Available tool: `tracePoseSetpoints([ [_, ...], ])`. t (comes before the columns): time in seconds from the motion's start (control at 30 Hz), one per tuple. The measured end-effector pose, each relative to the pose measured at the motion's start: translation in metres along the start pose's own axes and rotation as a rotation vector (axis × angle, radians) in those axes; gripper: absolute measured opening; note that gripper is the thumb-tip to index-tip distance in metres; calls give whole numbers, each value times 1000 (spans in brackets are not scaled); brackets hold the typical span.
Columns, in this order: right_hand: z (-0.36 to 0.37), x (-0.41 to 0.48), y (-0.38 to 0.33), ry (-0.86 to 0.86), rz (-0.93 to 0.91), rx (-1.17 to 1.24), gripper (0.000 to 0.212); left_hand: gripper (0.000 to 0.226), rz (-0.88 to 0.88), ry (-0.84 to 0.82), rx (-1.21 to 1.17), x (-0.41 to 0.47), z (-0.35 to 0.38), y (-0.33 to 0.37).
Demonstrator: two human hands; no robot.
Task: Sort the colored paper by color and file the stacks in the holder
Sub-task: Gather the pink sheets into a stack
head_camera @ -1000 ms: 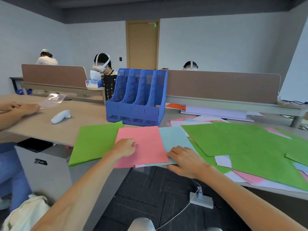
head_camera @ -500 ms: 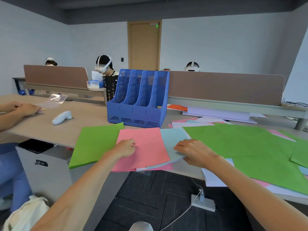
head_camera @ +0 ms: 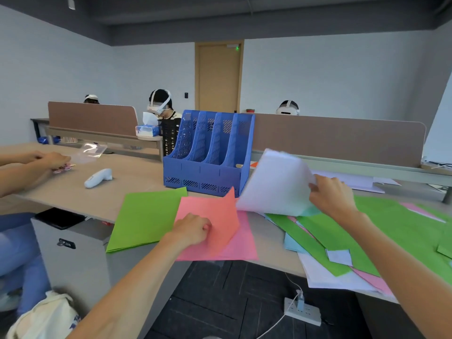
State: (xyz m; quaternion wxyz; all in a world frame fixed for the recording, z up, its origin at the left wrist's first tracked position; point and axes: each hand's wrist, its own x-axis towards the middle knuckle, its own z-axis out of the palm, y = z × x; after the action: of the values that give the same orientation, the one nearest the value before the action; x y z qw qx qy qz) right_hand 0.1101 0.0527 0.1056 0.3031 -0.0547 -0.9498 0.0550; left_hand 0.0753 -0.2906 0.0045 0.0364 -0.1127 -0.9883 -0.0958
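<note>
Hands work apart at the near edge of the bench (head_camera: 137, 177): the left hand (head_camera: 193, 230) curls its fingers on a salmon-pink sheet (head_camera: 215, 211) whose far right corner stands up off a paler pink sheet (head_camera: 244, 241), and the right hand (head_camera: 332, 196) pinches a pale, blurred sheet (head_camera: 276, 182) held tilted in the air. Just left of the left hand lies a squared green stack (head_camera: 146, 216), while under and right of the right hand spreads a loose mixed pile (head_camera: 391, 228) of green, pink, pale blue and white sheets. Beyond both hands stands the blue four-slot holder (head_camera: 208, 165).
</note>
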Motion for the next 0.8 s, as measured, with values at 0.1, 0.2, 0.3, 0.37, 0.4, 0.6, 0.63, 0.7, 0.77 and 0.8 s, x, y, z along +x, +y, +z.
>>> tracePoseSetpoints([
  [0.1,-17,13,14,10,109,129,11,48,6,-4,45,-1,1,2],
  [0.2,-35,22,16,85,129,225,17,47,11,-6,25,-1,0,2],
  [0.3,-48,21,0,183,82,258,23,45,11,-18,17,0,-1,3],
  [0.37,-46,11,-15,266,-38,196,20,44,7,-35,4,0,-2,2],
  [0.4,-40,3,-24,301,-134,152,13,45,3,-43,-24,2,-3,-1],
  [0.6,22,-58,-51,133,-823,-192,41,42,-55,-99,-388,11,-7,-18],
  [0.63,33,-65,-51,82,-885,-250,43,44,-88,-98,-496,11,-8,-21],
  [0.7,46,-76,-51,17,-940,-298,45,44,-139,-106,-599,9,-12,-21],
  [0.77,48,-82,-55,-5,-966,-325,43,37,-171,-84,-612,10,-14,-20],
  [0.8,47,-84,-57,-5,-975,-348,43,33,-201,-34,-599,10,-15,-20],
])
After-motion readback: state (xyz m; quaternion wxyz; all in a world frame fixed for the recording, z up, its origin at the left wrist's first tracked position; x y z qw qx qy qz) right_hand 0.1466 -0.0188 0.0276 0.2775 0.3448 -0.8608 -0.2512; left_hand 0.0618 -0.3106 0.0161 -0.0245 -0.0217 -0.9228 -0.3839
